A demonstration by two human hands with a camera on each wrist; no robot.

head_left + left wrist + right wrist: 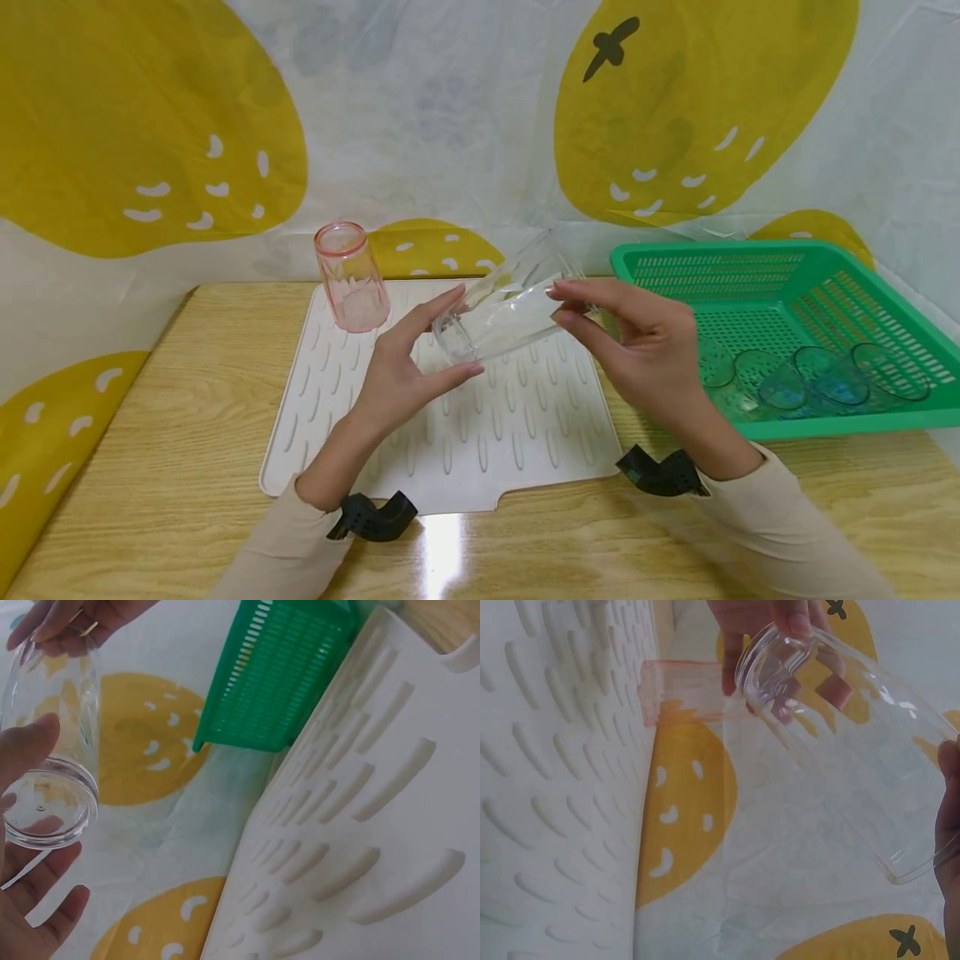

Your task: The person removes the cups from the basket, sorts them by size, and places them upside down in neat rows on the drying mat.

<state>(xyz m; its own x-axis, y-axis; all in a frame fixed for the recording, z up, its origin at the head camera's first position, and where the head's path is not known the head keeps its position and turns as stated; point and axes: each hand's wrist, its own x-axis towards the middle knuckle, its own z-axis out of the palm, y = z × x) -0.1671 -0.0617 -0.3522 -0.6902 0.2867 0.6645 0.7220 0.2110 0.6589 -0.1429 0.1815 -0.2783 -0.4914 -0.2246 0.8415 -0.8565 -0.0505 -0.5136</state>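
Above the white drying mat [450,475], a clear drinking glass [510,321] is held tilted between both hands. Its thick base is to the left and its mouth points up to the right. The left hand [397,371] grips the base end, thumb on one side and fingers on the other; in the left wrist view the lower fingers are spread beneath the base. At the mouth end, the right hand [648,342] pinches the glass's rim between thumb and fingers. A pink glass [352,287] stands upside down on the mat's back left corner.
To the right, a green plastic basket [847,427] holds several glasses, some of them blue-tinted [828,383]. The wooden table [187,433] lies beneath the mat and basket. A white sheet with yellow fruit prints [450,108] hangs right behind the table.
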